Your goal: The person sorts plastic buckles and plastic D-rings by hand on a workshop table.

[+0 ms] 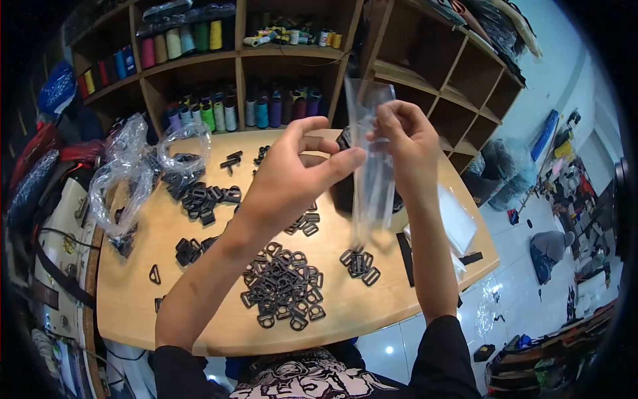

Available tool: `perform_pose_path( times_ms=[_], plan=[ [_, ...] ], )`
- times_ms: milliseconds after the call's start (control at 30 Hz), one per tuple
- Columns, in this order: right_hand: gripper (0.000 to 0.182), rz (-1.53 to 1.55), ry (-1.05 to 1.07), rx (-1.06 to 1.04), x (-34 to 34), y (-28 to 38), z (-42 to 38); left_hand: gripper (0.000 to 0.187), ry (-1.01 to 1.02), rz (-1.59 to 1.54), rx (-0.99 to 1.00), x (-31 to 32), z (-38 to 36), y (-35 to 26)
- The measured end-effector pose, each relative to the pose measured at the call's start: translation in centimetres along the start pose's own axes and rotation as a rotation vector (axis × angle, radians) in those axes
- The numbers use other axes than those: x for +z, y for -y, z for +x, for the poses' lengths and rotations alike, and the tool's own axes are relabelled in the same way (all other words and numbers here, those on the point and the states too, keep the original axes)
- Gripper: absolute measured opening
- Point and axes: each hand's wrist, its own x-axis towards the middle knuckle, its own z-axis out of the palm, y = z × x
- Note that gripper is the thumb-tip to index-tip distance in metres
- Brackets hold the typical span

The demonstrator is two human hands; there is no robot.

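A clear plastic bag (375,193) hangs upright above the table, pinched near its upper right edge by my right hand (407,136). My left hand (299,163) is raised to the left of the bag. Its fingers are curved and apart, and the thumb points toward the bag; nothing shows between them. Below lies a large pile of black plastic buckles (282,289). A small group of black strap sliders (359,265) sits under the bag's lower end. Behind the bag stands a dark object, mostly hidden.
More black buckles (206,201) lie at the table's left, beside open plastic bags (123,179). White plastic sheets (455,219) rest on the right side of the wooden table (345,319). Behind it, shelves (239,63) hold thread spools (219,114). A person (550,253) is at the far right.
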Motion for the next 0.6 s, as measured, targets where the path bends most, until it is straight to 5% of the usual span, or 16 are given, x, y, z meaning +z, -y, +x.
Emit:
perform_pose_path(
  times_ms=[200, 300, 333, 400, 467, 600],
  plan=[
    [0.025, -0.126, 0.024, -0.205, 6.3, -2.5, 1.9, 0.025, -0.171, 0.009, -0.022, -4.9, 0.5, 1.2],
    [0.033, -0.605, -0.308, -0.958, 9.7, -1.9, 3.0, 0.025, -0.307, -0.06, 0.004, -7.7, 1.5, 0.1],
    [0.033, -0.599, -0.3, -0.945, 10.7, -1.0, 2.7, 0.025, -0.33, -0.16, 0.034, -8.8, 2.1, -0.1],
    [0.036, -0.405, 0.084, -0.865, 12.8, 1.0, 2.5, 0.025, -0.278, -0.316, 0.111, -10.8, 2.4, -2.5],
    [0.037, -0.498, 0.208, -0.806, 14.6, 1.2, 3.2, 0.029, -0.382, -0.208, 0.113, -10.8, 1.9, -5.3],
    [0.033, -0.296, 0.234, -0.739, 17.5, 1.0, 3.9, 0.029, -0.325, -0.251, 0.13, -12.2, 2.5, -5.3]
  ],
)
